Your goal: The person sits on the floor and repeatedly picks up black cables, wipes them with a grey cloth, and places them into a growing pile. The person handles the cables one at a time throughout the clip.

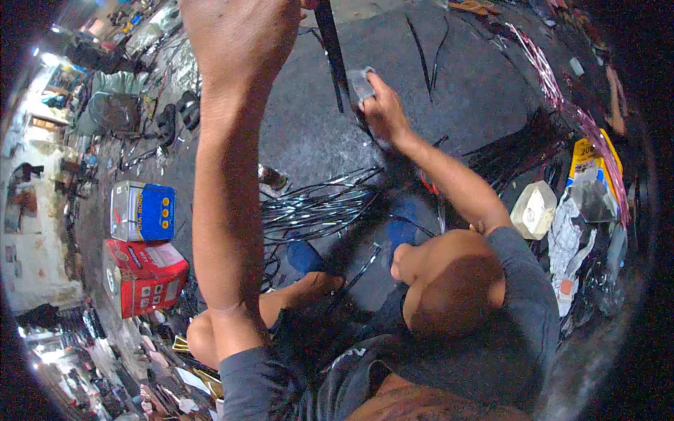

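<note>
High up and close to the camera is my left hand (242,35), back side showing and fingers partly cut off by the upper edge. It looks closed at the top of a long flat black strip (328,45), which hangs down beside it. Lower and to the right, my right hand (385,112) pinches a crumpled, pale, cloth-like wad (362,85) beside the strip. A loose bundle of shiny black strips (323,210) lies on the floor in front of my feet, running under my right forearm.
At left, a blue and silver tin (144,210) stands by a red box (145,276). Right of my knee are a cut pale plastic container (535,210), a yellow bag (586,160) and crumpled foil (569,245). Pink strips (540,67) curve along the far right; black strips (425,63) lie ahead.
</note>
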The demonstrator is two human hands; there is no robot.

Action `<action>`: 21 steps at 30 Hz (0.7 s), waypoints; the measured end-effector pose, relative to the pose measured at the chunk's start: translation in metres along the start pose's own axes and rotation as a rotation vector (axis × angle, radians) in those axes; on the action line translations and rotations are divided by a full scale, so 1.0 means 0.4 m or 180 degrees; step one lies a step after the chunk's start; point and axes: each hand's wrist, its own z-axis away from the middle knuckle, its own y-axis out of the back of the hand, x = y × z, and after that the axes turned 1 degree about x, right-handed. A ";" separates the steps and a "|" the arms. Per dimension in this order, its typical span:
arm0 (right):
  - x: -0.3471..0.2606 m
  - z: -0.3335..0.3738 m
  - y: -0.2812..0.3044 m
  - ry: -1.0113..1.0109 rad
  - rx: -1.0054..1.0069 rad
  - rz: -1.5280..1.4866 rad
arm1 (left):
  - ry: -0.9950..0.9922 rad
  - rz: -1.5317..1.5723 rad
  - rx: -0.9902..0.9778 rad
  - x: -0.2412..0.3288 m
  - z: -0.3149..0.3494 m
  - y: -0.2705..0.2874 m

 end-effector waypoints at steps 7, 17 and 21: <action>0.131 0.181 -0.060 -0.0782 -0.0033 -0.1845 | 0.0127 0.0480 -0.0119 -0.018 0.023 -0.037; 0.037 0.207 -0.038 -0.1018 -0.0603 -0.2275 | -0.0073 0.0289 0.0175 0.042 0.022 -0.023; -0.010 0.151 -0.039 -0.0351 -0.0531 -0.1998 | 0.0062 0.0476 0.0178 0.058 0.016 -0.020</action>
